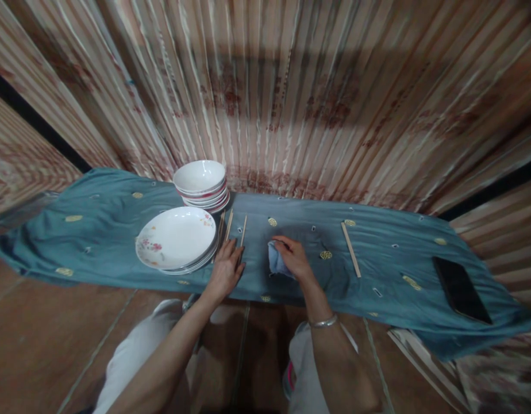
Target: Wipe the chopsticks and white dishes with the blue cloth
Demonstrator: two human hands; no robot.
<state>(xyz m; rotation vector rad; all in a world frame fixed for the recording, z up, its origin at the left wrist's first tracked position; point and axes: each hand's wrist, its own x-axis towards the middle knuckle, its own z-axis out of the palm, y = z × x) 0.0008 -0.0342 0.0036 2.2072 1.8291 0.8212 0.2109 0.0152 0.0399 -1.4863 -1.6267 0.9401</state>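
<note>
Curtains (pixel 265 86) rise beyond both hands, cut off above. Beneath the hands spreads a green tablecloth (pixel 399 253), hiding the tabletop. Stacked plates (pixel 179 236) crowd the left hand's (pixel 226 267) outer side, partly hiding the stacked bowls (pixel 200 178) farther beyond it. That hand lies palm down, fingers outspread over several chopsticks, covering their near ends. Far right of the right hand (pixel 295 257) lies a dark phone (pixel 461 290). The right hand pinches a blue cloth (pixel 276 259); whatever it wraps is hidden. Slim chopsticks (pixel 351 250) lie right of it, their number hard to make out.
</note>
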